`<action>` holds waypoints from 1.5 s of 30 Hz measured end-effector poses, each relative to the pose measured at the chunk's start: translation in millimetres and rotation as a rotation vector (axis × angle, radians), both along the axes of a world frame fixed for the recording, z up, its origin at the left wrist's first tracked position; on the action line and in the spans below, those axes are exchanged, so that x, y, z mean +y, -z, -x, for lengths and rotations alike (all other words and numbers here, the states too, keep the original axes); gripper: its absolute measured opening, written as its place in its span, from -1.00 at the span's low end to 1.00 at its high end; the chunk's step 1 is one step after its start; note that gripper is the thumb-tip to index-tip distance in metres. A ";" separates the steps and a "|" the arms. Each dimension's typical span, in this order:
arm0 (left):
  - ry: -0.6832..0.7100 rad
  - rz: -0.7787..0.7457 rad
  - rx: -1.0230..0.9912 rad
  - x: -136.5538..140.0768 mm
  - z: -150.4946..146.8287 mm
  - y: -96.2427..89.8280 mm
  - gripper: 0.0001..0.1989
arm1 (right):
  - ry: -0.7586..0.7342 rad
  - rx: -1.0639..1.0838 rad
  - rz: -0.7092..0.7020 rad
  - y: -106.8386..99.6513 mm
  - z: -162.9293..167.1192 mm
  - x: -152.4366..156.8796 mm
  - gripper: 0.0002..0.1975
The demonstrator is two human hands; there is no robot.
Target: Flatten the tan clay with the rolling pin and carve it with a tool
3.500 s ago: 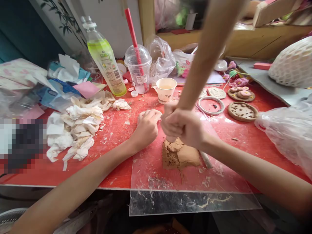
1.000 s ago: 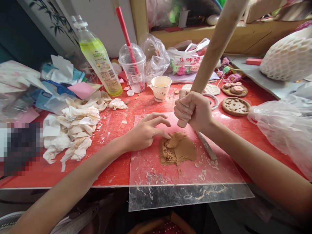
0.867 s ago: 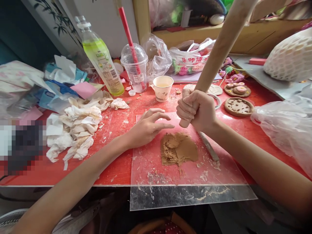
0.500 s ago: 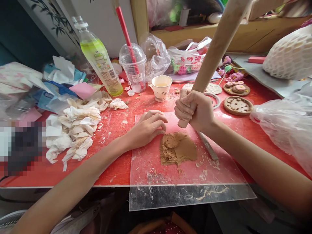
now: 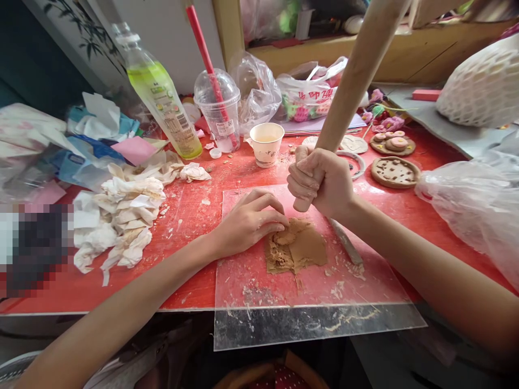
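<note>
My right hand (image 5: 322, 181) is wrapped round a wooden rolling pin (image 5: 352, 81), held steeply upright. Its lower end hangs just above the far side of a flattened slab of brown clay (image 5: 306, 248). The slab is smooth on the right and rough and torn on the left. It lies on a clear plastic sheet (image 5: 251, 281). At the slab's upper left edge, my left hand (image 5: 255, 221) has its fingers bent and apart, the tips at the clay. Whether they press into it I cannot tell. A grey clay-smeared stick (image 5: 345, 242) lies right of the slab.
Behind the sheet stand a paper cup (image 5: 266, 145), a plastic cup with a red straw (image 5: 218, 102) and a green drink bottle (image 5: 164, 108). Crumpled tissues (image 5: 121, 216) lie left. Round clay pieces (image 5: 395, 173) and a plastic bag (image 5: 474, 200) are right. The sheet overhangs the table's front edge.
My left hand has moved right and slightly down, bringing its fingertips to the clay's edge. My right hand still holds the rolling pin in nearly the same pose.
</note>
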State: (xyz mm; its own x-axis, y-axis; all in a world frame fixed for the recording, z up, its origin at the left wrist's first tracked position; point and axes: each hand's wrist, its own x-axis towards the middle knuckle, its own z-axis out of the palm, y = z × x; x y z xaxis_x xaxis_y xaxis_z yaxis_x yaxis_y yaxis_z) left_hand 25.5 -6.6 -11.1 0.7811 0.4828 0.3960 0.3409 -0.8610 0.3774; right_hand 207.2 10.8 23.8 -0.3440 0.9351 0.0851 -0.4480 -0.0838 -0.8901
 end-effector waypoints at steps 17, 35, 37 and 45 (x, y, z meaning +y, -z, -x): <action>0.042 -0.130 0.125 0.5 5.9 0.3 -0.59 | -0.001 -0.046 -0.013 -2.6 0.8 -3.7 -0.71; -0.192 -0.010 -0.163 3.4 6.6 3.7 -0.57 | -0.087 0.029 -0.022 -7.2 11.0 -16.9 -0.76; -0.343 0.082 -0.292 7.0 8.5 2.6 -0.58 | -0.139 -0.036 -0.024 -1.6 16.4 -20.4 -0.77; -0.465 0.188 -0.347 10.4 8.0 2.5 -0.61 | -0.188 -0.193 -0.017 0.8 22.3 -22.9 -0.79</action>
State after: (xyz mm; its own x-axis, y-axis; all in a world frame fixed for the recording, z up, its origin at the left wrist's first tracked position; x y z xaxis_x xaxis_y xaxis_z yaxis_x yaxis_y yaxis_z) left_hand 17.5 3.8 -13.7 0.3123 0.8285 0.4648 0.4946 -0.5595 0.6650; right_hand 184.9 -12.1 23.0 -0.5227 0.8524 0.0164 -0.2476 -0.1334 -0.9596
